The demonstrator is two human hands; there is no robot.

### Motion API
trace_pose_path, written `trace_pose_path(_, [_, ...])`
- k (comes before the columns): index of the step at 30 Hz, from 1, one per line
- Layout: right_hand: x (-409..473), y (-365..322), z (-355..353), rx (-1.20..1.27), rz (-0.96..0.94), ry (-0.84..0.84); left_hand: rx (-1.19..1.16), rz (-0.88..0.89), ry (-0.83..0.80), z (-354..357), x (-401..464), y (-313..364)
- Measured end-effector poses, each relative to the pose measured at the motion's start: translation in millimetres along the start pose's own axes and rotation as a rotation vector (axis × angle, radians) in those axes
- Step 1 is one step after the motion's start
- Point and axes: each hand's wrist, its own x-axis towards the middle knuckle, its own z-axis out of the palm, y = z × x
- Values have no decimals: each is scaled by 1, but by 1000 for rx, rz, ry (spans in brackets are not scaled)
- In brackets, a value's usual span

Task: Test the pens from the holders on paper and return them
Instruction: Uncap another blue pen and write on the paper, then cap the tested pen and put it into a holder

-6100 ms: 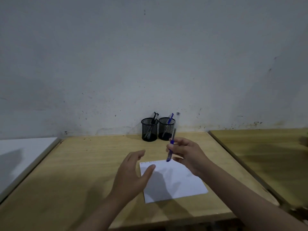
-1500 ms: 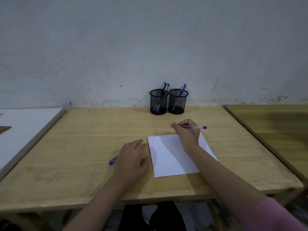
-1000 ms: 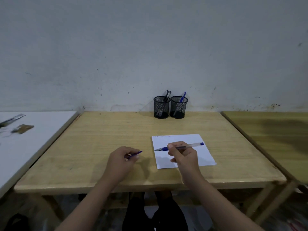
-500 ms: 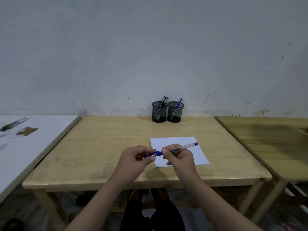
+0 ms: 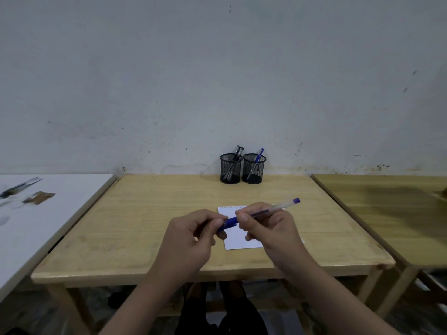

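1. Holding a clear-barrelled ballpoint pen with a blue end plug (image 5: 268,210) above the table, the right hand (image 5: 268,228) had its thumb and fingers curled round the barrel near the writing end.
2. The left hand (image 5: 193,238) pinched the blue pen cap (image 5: 229,223) between thumb and fingers, and the cap sat over the pen's tip, its open end touching the right thumb; whether it was pushed fully home could not be told.
3. The pen lay tilted, the capped end low toward the left hand and the blue plug high and out to the right, past the right knuckles.
4. Both hands hung over the near half of a light wooden table (image 5: 145,226), with a white sheet of paper (image 5: 238,240) lying flat on the wood under and behind them.
5. A row of small ink marks ran along the sheet's far edge; the right hand hid much of the paper.
6. At the table's far edge, against the grey wall (image 5: 217,81), two black wire-mesh pen holders stood just beside each other.
7. The left mesh holder (image 5: 231,168) held dark pens leaning to the right, and the right mesh holder (image 5: 254,168) held one blue-capped pen (image 5: 258,154), also leaning right.
8. A white tabletop (image 5: 60,213) adjoined on the left, carrying a few blurred small items, and another wooden table (image 5: 387,213) stood to the right.
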Motion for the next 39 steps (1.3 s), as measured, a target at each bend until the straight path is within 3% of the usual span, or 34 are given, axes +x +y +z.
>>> trace_pose_path(10, [-5, -27, 3, 96, -223, 21, -43, 147, 113, 1, 3, 40])
trace_pose_path(15, [-5, -32, 8, 146, -129, 54, -38, 159, 158, 4, 0, 46])
trace_pose_path(18, [7, -32, 8, -31, 31, 116, 21, 126, 200, 7, 11, 41])
trace_pose_path(20, [10, -29, 6, -148, 41, 164, 86, 136, 223, 7, 17, 34])
trace_pose_path(24, [4, -22, -8, -481, -416, 248, 206, 153, 261, 4, 18, 18])
trace_pose_path(27, [7, -21, -18, -716, -593, 143, 253, 209, 240, 2, 15, 13])
trace_pose_path(31, [18, -12, -23, -848, -561, 28, 320, 261, 188, 7, 13, 11])
trace_pose_path(33, [86, 22, -50, -868, -558, 74, 301, 254, 173, 36, 81, -30])
trace_pose_path(35, [95, 27, -52, -910, -541, 21, 324, 235, 119, 37, 90, -35])
trace_pose_path(39, [84, 43, -51, -848, -347, -122, 297, 193, 74, 40, 77, -41])
